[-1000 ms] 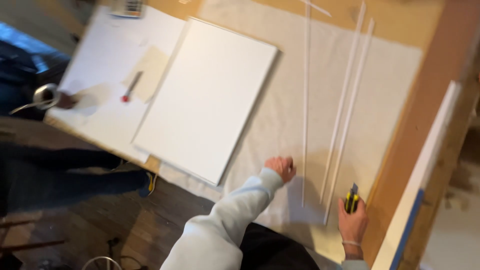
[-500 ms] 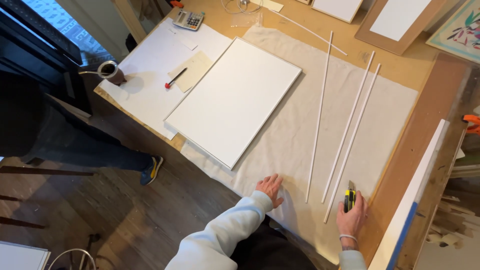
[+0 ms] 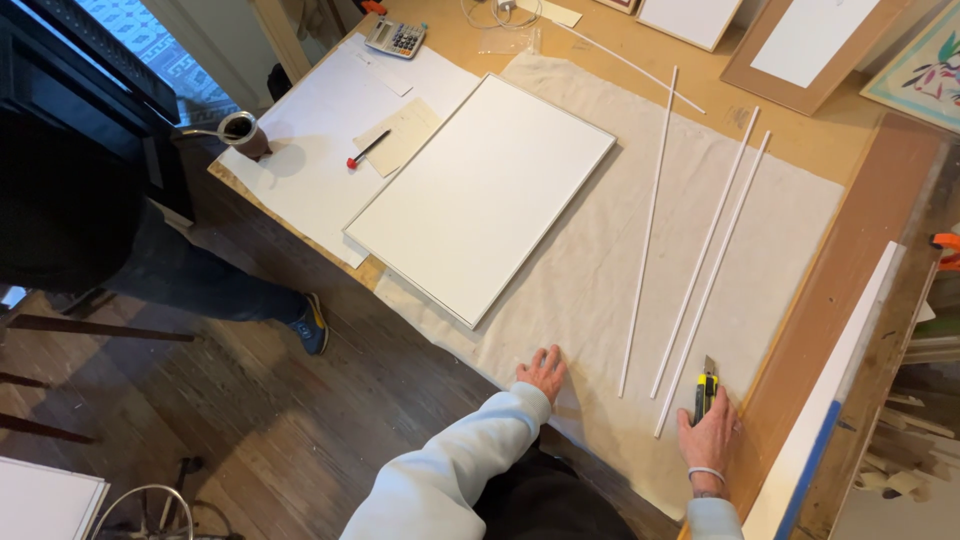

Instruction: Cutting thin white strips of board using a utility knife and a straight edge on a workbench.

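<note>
My left hand (image 3: 542, 373) lies flat, fingers spread, on a beige cloth (image 3: 600, 270) that covers the wooden table (image 3: 850, 290), close to the near edge. My right hand (image 3: 708, 435) grips a yellow and black utility knife (image 3: 704, 392), blade pointing away, beside the near ends of three long thin white strips (image 3: 700, 270) laid on the cloth. A large white board with a thin frame (image 3: 480, 195) rests at an angle on the cloth to the left of the strips.
White paper sheets (image 3: 320, 160) at the far left carry a tan card, a red-tipped pen (image 3: 366, 150), a calculator (image 3: 394, 38) and a cup (image 3: 242, 133). Framed pictures (image 3: 800, 45) lie at the back. A white panel (image 3: 840, 400) leans at right. Another person's shoe (image 3: 312, 322) is on the floor.
The view has swung down and steadied, bringing more of the table's far end and the floor into sight. Both hands stay in about the same places on the cloth, knife still held.
</note>
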